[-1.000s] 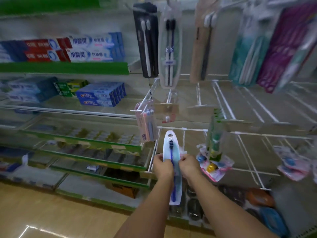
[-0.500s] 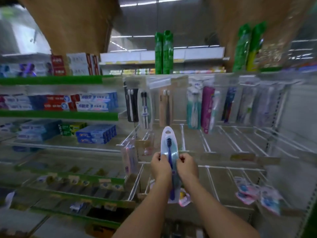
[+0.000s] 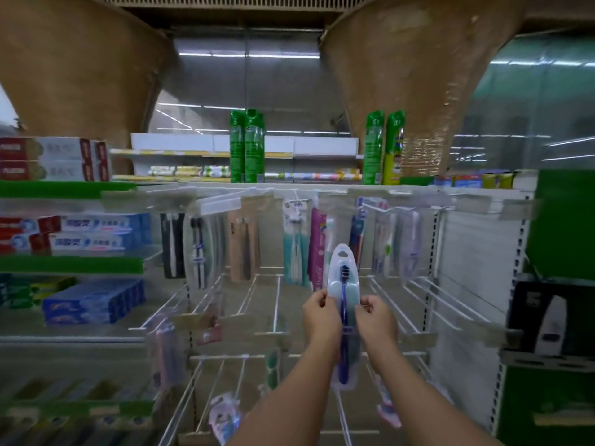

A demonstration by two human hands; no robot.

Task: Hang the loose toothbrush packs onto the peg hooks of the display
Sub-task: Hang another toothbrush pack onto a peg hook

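I hold a toothbrush pack [image 3: 343,278] upright in front of me: a white oval blister card with a dark blue brush inside and a hang hole at its top. My left hand [image 3: 322,318] pinches its left edge and my right hand [image 3: 376,320] pinches its right edge. The pack's top reaches the lower ends of the hanging toothbrush packs [image 3: 294,246] on the top row of peg hooks. Bare white peg hooks [image 3: 415,304] jut out of the display just behind and to the right of my hands.
Toothpaste boxes [image 3: 91,235] fill green-edged shelves at the left. More packs hang low at the bottom [image 3: 223,416]. A green and black display [image 3: 560,320] stands at the right edge. Green bottles [image 3: 246,146] stand on top of the unit.
My view has tilted up, bringing the top row and ceiling into sight. The pack, still held by both hands, has shifted right and up towards the top row of hanging packs.
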